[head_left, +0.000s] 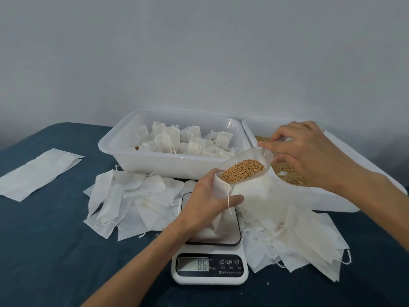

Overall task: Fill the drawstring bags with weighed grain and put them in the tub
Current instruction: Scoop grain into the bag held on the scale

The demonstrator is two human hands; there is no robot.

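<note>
Head view: left hand (207, 196) grips open drawstring bag (219, 191) above scale (210, 260) at counter (55, 240) front edge; right hand (309, 151) pinches clear scoop (245, 167) of grain at bag mouth. Tub (155, 165) of filled bags behind.

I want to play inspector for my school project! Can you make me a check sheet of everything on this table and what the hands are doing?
Surface: dark blue table, a few stray grains near the scale.
Job's things: bag held open over the scale, display reads 8.6; scoop full of grain tipped at the bag's mouth; left tub holds filled bags; right tub holds loose grain.
Clutter: empty bags heaped left and right of the scale; flat white sheet at far left.
Hands: left hand grips the bag; right hand holds the scoop's handle in its fingers.
Cables: nothing seen.
Surroundings: plain grey wall.
</note>
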